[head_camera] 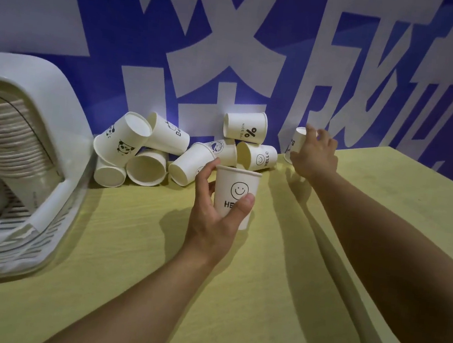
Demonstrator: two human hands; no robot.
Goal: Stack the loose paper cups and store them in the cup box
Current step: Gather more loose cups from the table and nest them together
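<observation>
The left hand [215, 213] gripped an upright smiley cup [235, 192]; the right hand [315, 154] curled its fingers [323, 138] round a far cup [295, 143] by the wall.

Smiley cup [235, 192] stood upright, mouth up. Loose paper cups [164, 151] lay tumbled behind it. The cup box [50, 205] held a nested stack [8, 137].

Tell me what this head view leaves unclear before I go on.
- White paper cup by the blue wall: right hand covers most of it, print unreadable.
- White slotted plastic cup box: cut off by the left edge, free room unknown.
- Smiley-printed paper cup: left hand hides part of the lettering.
</observation>
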